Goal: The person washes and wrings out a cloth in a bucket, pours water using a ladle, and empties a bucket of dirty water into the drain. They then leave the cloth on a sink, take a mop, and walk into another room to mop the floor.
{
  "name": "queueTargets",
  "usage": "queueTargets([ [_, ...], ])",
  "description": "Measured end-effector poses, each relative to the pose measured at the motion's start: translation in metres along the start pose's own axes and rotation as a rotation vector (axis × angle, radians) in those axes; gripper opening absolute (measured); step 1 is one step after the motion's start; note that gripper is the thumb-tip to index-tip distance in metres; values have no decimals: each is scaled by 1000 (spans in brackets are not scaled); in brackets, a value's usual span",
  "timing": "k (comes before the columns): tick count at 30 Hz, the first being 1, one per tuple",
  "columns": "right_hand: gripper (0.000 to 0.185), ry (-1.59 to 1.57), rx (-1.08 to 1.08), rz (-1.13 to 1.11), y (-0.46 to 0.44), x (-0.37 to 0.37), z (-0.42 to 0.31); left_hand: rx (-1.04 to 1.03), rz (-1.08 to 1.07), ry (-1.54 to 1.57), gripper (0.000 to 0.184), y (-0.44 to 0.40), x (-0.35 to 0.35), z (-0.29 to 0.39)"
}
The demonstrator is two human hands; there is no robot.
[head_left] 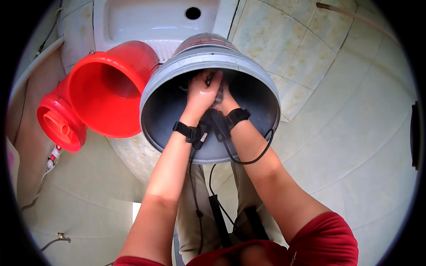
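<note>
A large grey bucket (153, 128) is tilted with its wide mouth facing me. Both hands are inside it, close together. My left hand (203, 92) is wet, with curled fingers around something dark that I cannot make out. Just right of it, my right hand (227, 101) is partly hidden behind a dark, blurred item between the two hands, and its fingers hardly show. Black straps with small devices and cables circle both wrists. The bucket's deep interior is in shadow.
Left of the grey bucket lies a red bucket (106, 95), its mouth open. Beside it is a smaller red container (62, 124) with a handled lid. A white squat toilet (155, 22) lies behind. Cables hang over my legs; a tap (62, 238) is at lower left.
</note>
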State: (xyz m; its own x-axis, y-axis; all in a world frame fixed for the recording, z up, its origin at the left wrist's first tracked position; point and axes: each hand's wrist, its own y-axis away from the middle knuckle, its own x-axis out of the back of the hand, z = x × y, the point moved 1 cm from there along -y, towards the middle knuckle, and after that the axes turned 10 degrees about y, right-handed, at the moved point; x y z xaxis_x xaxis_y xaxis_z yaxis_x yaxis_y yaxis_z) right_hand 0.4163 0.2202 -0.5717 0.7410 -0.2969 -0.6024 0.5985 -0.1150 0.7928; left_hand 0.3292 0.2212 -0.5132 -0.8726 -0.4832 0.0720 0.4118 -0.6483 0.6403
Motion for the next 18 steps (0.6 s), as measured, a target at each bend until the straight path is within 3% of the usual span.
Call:
queueTargets([
  [1, 29, -1, 1, 1, 0, -8, 1, -4, 18, -116, 30, -3, 4, -3],
  [3, 22, 83, 58, 286, 1, -16, 1, -45, 49, -279, 28, -10, 9, -13],
  [5, 19, 94, 41, 198, 1, -18, -4, -124, 58, -451, 30, -20, 15, -29],
  [7, 23, 125, 110, 537, 13, -37, -14, -98, 62, -554, 32, -28, 20, -40],
  [8, 23, 129, 105, 544, 17, -33, -15, -72, 68, -656, 35, -30, 21, -47],
  [10, 32, 693, 454, 584, 26, -24, -29, -75, 83, -725, 37, -28, 23, -68],
  [11, 32, 697, 450, 583, 19, -4, -27, -89, 91, -801, 38, -27, 23, -72],
  [14, 37, 1878, 522, 780, 2, 24, -35, -219, 238, -1046, 36, -24, 13, -83],
  [18, 37, 2068, 597, 596, -28, 46, -27, -121, 122, -697, 37, -34, 19, -134],
])
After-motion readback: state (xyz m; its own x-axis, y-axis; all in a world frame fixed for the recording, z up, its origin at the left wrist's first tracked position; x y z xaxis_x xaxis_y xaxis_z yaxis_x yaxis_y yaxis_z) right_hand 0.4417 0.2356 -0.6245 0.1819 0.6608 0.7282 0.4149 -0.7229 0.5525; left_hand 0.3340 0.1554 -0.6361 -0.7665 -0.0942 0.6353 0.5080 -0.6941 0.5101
